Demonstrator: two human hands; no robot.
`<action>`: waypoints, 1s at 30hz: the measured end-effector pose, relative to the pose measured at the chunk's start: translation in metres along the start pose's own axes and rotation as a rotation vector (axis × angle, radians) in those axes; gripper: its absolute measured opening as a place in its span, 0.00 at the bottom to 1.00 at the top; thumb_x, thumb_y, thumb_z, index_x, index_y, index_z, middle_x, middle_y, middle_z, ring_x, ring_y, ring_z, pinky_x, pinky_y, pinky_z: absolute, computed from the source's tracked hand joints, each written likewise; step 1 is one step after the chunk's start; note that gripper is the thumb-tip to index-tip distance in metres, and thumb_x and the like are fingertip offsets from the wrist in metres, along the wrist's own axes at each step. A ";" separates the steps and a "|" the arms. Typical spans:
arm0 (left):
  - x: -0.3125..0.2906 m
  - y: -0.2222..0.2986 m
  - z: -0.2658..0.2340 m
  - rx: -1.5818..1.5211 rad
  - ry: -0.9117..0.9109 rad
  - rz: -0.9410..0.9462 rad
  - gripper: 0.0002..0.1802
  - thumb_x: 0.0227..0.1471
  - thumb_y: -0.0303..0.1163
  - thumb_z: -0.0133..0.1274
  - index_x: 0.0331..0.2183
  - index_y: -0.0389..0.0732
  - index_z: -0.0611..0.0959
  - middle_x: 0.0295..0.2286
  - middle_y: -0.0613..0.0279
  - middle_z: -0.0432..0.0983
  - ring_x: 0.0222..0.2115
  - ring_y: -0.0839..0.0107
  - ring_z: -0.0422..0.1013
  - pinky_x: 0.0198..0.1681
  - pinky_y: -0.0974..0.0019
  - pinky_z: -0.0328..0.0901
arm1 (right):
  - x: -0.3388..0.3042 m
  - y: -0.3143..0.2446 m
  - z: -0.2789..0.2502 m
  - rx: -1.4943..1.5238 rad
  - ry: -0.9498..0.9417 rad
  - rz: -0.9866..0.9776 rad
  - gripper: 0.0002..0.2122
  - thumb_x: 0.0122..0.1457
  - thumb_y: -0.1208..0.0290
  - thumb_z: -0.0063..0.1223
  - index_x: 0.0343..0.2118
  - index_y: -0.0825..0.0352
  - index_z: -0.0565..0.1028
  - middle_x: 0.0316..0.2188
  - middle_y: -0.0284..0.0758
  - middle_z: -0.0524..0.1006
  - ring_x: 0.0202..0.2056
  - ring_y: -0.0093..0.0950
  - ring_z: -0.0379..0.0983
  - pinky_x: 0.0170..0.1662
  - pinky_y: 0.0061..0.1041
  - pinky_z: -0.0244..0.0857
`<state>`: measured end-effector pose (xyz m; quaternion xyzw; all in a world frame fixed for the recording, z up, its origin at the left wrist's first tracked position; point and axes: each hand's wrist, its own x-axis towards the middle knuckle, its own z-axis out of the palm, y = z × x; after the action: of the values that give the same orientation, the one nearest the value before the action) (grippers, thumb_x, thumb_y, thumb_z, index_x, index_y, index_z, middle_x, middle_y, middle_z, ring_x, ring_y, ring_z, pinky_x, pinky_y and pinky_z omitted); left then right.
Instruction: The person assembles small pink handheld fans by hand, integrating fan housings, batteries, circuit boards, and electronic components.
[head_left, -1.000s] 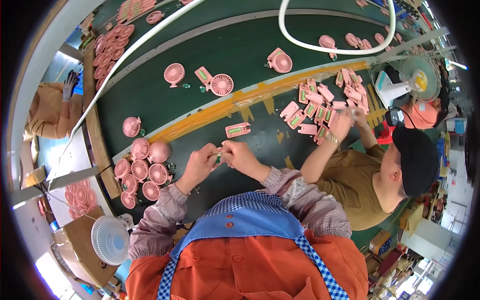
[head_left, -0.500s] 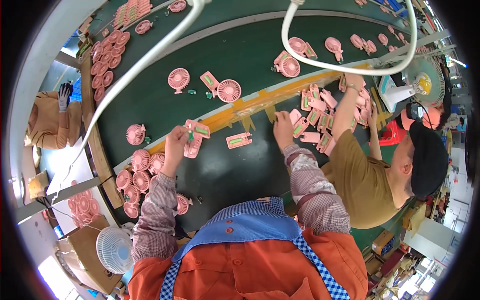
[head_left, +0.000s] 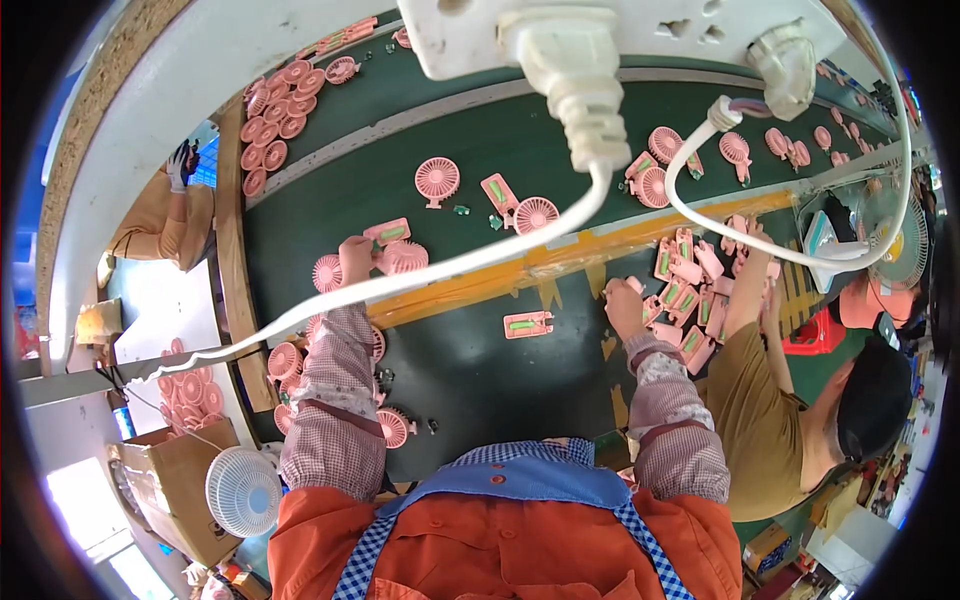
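Note:
My left hand (head_left: 355, 262) reaches over the taped edge onto the green belt, its fingers curled and partly hidden. Close beside it lie a round pink fan head (head_left: 327, 273), another fan head (head_left: 404, 257) and a pink handle shell (head_left: 387, 231) with a green battery. At the left edge of a heap of pink shells (head_left: 682, 297) is my right hand (head_left: 625, 308), fingers bent together; whatever they grip is too small to make out. Between my hands, one pink shell (head_left: 528, 325) with a green cell lies flat on the dark table.
A white power strip (head_left: 690, 30) and hanging cable (head_left: 470, 262) cross the upper view. A co-worker's arm (head_left: 748, 285) reaches into the shell heap at right. More fan heads (head_left: 437, 180) lie on the belt. Desk fans stand lower left (head_left: 243, 492) and right (head_left: 890, 240).
My left hand has gone from over the table to the belt; the shell it held with a green board now lies on the belt. My right hand has shifted to the heap's edge.

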<state>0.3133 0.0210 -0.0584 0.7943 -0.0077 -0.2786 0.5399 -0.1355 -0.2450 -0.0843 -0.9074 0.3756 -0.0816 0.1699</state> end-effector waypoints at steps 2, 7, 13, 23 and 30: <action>0.015 -0.008 -0.020 0.745 0.382 0.377 0.09 0.41 0.26 0.50 0.29 0.35 0.77 0.27 0.51 0.75 0.29 0.54 0.72 0.33 0.57 0.67 | -0.002 -0.022 -0.003 0.367 -0.088 0.156 0.03 0.50 0.78 0.46 0.23 0.67 0.71 0.18 0.40 0.72 0.21 0.34 0.72 0.27 0.30 0.67; -0.024 0.051 0.077 0.662 0.176 0.991 0.17 0.37 0.21 0.51 0.35 0.38 0.75 0.35 0.52 0.70 0.39 0.55 0.67 0.42 0.58 0.64 | -0.032 -0.032 0.009 0.777 -0.187 0.199 0.03 0.52 0.79 0.46 0.24 0.70 0.72 0.15 0.37 0.73 0.16 0.28 0.74 0.22 0.23 0.67; -0.028 0.044 0.176 0.937 -0.307 1.076 0.17 0.39 0.21 0.48 0.37 0.40 0.75 0.36 0.55 0.69 0.42 0.57 0.65 0.48 0.60 0.59 | -0.055 -0.100 -0.028 1.041 -0.271 0.209 0.02 0.52 0.80 0.48 0.28 0.73 0.71 0.25 0.37 0.77 0.25 0.23 0.75 0.24 0.18 0.65; -0.023 0.033 0.182 0.785 -0.366 0.803 0.11 0.39 0.19 0.53 0.30 0.36 0.73 0.25 0.52 0.74 0.30 0.55 0.72 0.32 0.58 0.65 | -0.059 -0.138 -0.068 1.418 -0.441 0.327 0.04 0.54 0.81 0.43 0.27 0.73 0.71 0.22 0.36 0.76 0.21 0.18 0.68 0.23 0.13 0.59; -0.087 0.042 0.124 0.302 -0.690 0.492 0.06 0.43 0.17 0.51 0.29 0.32 0.76 0.22 0.68 0.72 0.24 0.82 0.66 0.26 0.77 0.62 | -0.036 -0.165 -0.084 1.400 -0.416 0.186 0.05 0.55 0.80 0.45 0.28 0.75 0.72 0.25 0.35 0.76 0.25 0.21 0.74 0.26 0.15 0.65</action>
<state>0.1964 -0.0747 -0.0172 0.6994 -0.4165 -0.3862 0.4339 -0.0764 -0.1310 0.0543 -0.5476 0.2711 -0.1139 0.7834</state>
